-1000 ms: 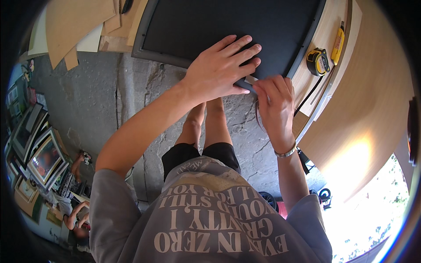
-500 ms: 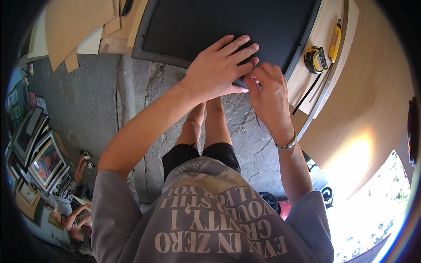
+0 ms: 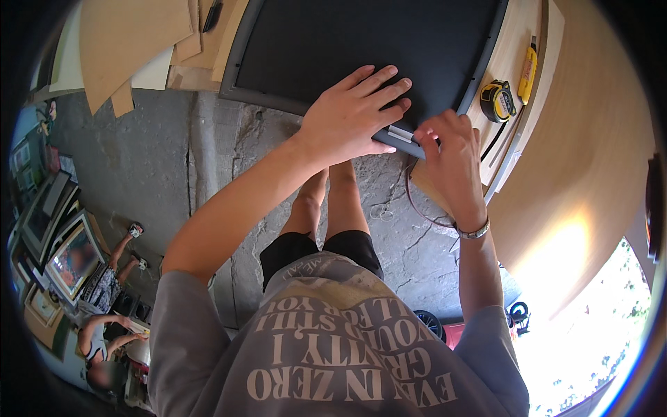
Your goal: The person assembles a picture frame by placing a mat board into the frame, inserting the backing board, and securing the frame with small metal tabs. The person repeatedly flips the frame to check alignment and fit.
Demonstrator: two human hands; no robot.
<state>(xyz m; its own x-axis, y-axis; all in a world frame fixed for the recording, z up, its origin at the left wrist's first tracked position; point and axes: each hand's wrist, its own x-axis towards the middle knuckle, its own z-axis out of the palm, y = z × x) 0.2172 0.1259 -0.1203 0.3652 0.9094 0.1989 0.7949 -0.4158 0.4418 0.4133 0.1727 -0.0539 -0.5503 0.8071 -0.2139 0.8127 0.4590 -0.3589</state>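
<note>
A black panel (image 3: pixel 368 48) set in a dark grey frame (image 3: pixel 267 101) lies on the bench ahead of me. My left hand (image 3: pixel 353 115) rests on its near edge, fingers stretched over the panel and thumb at the frame's outer side. Just right of that hand, a short whitish strip (image 3: pixel 401 134) lies on the frame's edge. My right hand (image 3: pixel 451 149) is at the near right corner, its fingers curled and thumb drawn in; whatever they pinch is hidden. Below the corner, between that hand and the floor, a thin brownish band (image 3: pixel 411 198) hangs in a curve.
On the wood right of the frame lie a yellow-black tape measure (image 3: pixel 497 101) and a yellow utility knife (image 3: pixel 528 73). Cardboard sheets (image 3: pixel 132 42) overlap at the far left. Framed pictures (image 3: pixel 69 260) lean at left, near another person (image 3: pixel 104 340). Cracked concrete floor (image 3: pixel 153 160) lies below.
My right hand has moved right and slightly nearer, away from my left hand, uncovering the whitish strip. More of the brownish band shows. My left hand stays on the frame; my view has shifted slightly.
</note>
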